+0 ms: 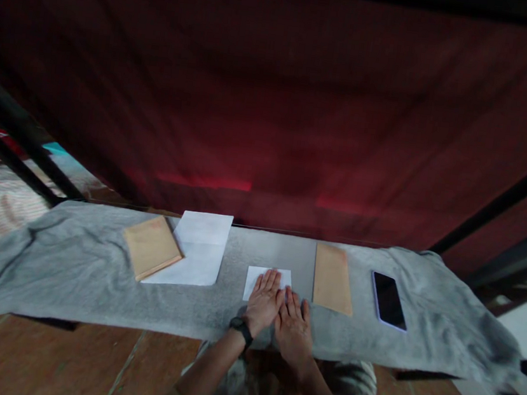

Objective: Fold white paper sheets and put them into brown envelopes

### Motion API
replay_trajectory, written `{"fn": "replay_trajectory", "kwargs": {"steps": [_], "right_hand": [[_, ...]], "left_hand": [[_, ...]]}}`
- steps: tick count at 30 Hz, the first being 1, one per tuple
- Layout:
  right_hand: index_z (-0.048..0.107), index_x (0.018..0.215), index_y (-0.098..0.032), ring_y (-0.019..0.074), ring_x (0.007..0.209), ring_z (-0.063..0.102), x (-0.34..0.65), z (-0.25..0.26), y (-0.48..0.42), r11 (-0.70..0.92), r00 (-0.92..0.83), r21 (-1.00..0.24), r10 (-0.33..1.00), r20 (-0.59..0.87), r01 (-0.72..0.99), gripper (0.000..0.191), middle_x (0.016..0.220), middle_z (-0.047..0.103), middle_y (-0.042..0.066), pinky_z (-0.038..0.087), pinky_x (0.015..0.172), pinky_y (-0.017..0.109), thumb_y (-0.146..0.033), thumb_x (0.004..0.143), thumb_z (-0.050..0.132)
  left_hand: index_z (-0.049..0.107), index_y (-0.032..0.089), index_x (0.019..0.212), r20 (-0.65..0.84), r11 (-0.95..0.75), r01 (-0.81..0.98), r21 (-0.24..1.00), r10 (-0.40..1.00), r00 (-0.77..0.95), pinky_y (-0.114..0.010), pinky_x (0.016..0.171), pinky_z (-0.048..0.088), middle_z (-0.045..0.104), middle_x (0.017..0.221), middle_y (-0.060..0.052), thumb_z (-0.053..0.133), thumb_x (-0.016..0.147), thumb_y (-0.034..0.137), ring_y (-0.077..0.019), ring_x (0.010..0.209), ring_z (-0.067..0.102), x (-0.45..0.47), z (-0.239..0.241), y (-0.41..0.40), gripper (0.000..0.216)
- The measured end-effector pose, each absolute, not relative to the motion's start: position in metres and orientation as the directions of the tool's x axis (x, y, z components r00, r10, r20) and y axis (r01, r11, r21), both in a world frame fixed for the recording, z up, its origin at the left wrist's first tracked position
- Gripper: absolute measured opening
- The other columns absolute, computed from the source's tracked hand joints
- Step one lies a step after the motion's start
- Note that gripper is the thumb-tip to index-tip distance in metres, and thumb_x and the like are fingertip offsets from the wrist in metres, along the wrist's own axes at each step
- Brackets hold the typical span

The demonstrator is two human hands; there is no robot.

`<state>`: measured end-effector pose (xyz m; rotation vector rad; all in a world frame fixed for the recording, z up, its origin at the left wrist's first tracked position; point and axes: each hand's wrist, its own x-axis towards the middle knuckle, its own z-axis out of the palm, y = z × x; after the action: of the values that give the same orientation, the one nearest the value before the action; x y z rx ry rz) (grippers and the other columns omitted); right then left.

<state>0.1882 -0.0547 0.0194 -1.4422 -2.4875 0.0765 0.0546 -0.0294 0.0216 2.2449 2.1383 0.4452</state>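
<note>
Nearest, the left hand (264,300) and right hand (294,329) lie flat, fingers spread, side by side and touching. Both press a small white paper (258,277) onto the grey cloth (68,263); neither pinches it. Just right of the paper lies a tan envelope (333,278), then a phone (388,300). To the left, apart, a brown stack (152,246) overlaps a white sheet (202,251).

Two brown envelopes (152,246) (333,277), two white sheets (199,250) (256,278), one phone (388,300).
</note>
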Motion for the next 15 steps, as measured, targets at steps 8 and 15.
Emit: {"fn": "replay_trajectory", "kwargs": {"steps": [8,15], "right_hand": [[0.042,0.149,-0.023,0.0266,0.138,0.044,0.186,0.017,-0.052,0.499,-0.436,-0.158,0.844,0.311,0.852,0.050,0.154,0.042,0.011,0.023,0.118,0.051,-0.032,0.100,0.041],[0.041,0.150,-0.024,0.0266,0.137,0.045,0.187,0.012,-0.053,0.506,-0.429,-0.172,0.834,0.348,0.845,0.051,0.153,0.044,0.011,0.023,0.118,0.051,-0.033,0.101,0.042]], "left_hand": [[0.039,0.011,0.150,0.192,0.106,0.982,0.157,0.972,-0.135,-0.044,0.122,0.024,0.036,0.158,-0.012,0.025,0.101,0.037,-0.0228,0.149,0.028,0.021,0.017,-0.028,0.057],[0.041,0.008,0.148,0.209,0.212,0.967,0.139,0.948,-0.238,-0.047,0.121,0.026,0.041,0.155,-0.015,0.027,0.100,0.033,-0.0258,0.147,0.031,-0.004,0.026,-0.038,0.056]]}}
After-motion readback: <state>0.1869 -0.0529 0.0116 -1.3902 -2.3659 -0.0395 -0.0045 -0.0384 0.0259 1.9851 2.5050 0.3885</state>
